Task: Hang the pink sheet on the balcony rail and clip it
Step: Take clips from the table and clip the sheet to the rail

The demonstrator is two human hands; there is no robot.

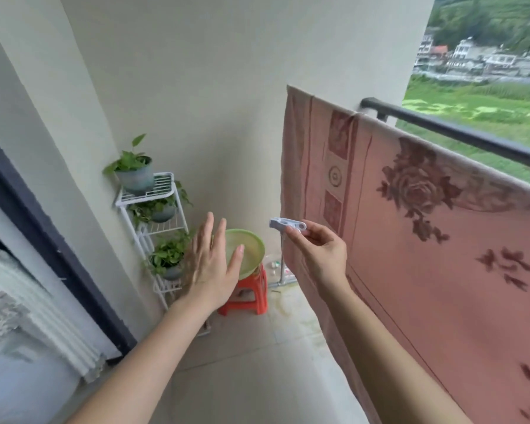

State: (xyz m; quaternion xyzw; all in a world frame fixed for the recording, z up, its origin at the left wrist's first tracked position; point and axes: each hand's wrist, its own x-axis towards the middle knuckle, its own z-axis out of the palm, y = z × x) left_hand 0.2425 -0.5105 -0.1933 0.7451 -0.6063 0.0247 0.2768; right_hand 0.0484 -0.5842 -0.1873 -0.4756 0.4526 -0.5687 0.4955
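Observation:
The pink sheet with dark rose patterns hangs draped over the rail on the right, reaching almost to the floor. Behind its upper edge runs the dark balcony rail. My right hand pinches a white clothes clip between thumb and fingers, just left of the sheet's left edge and apart from it. My left hand is held out flat with straight fingers, holding nothing, in front of the green basin.
A green basin sits on a red plastic stool in the corner. A white wire plant stand with potted plants stands against the wall. A dark door frame and curtain are at left.

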